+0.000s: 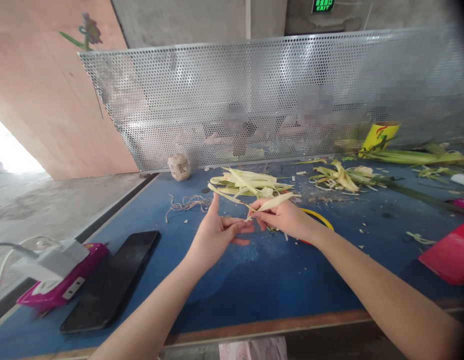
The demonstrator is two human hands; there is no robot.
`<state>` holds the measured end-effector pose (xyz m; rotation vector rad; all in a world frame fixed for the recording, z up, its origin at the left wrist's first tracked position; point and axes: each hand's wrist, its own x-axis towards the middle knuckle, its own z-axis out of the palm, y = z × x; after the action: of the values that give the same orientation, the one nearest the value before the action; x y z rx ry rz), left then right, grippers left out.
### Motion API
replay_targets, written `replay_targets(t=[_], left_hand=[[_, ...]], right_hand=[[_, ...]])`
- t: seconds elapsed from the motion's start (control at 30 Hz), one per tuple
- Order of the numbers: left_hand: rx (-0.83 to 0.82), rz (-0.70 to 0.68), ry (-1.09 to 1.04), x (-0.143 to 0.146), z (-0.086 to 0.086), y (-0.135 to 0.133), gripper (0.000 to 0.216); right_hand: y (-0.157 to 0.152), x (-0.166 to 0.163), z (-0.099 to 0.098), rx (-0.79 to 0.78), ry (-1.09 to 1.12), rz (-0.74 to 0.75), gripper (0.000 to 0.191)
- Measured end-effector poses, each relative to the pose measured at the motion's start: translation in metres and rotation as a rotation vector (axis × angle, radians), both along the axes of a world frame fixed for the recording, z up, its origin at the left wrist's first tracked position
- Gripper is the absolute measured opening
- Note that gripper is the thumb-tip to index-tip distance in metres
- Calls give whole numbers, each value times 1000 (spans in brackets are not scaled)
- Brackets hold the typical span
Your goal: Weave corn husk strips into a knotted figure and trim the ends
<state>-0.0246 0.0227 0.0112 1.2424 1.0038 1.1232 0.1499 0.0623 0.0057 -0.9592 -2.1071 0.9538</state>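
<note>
Pale yellow-green and thin, a husk strip (277, 201) is held up between the two hands, just above the near side of a heap of similar husks (250, 181) on the blue tabletop (284, 295). The right hand (282, 217) grips it between thumb and forefinger, its broad end lying over the knuckles. The left hand (224, 229) pinches a narrow end close to the right fingertips — one of its digits stands upright beside a thin curling length that slants up to the left.

Under the right wrist a curved yellow band (319, 218) shows, partly hidden. To the left of the heap lies a loose tangle of brownish string (189, 203), with a beige lump (178, 167) behind it. Nearer the left forearm, a black smartphone (112, 280) rests beside a magenta power strip (76, 286) with a white adapter (54, 260) plugged in.

Across on the right are more torn husks (342, 176), long green stalks (419, 157), a tilted yellow canister (381, 136) and, closer, a red object (451, 255) cut off by the edge of view. A perforated metal panel (202, 100) stands along the back — blurred figures show through its holes.
</note>
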Motion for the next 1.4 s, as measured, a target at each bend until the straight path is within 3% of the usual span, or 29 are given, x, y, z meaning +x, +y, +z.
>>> replay_targets(t=[0.2,0.5,0.67,0.83,1.0,1.4], left_hand=[[-65,-59,-24,1,4,-3,102],[-40,-146,-15,1,5,-8,94],[6,-153,-72,2,1,-8,94],[160,84,-21,3,-2,-5,87],[188,-23,-11,7,-1,-4,84],[202,15,76,7,1,-7,73]], right_hand=[[5,2,-1,-76,75,7,19],[1,-1,-1,-357,417,120,22],[-2,-1,1,-319,409,135,19],[-1,-5,1,-279,340,176,17],[-6,-9,-1,-240,325,172,13],[-12,-12,-2,-150,281,100,12]])
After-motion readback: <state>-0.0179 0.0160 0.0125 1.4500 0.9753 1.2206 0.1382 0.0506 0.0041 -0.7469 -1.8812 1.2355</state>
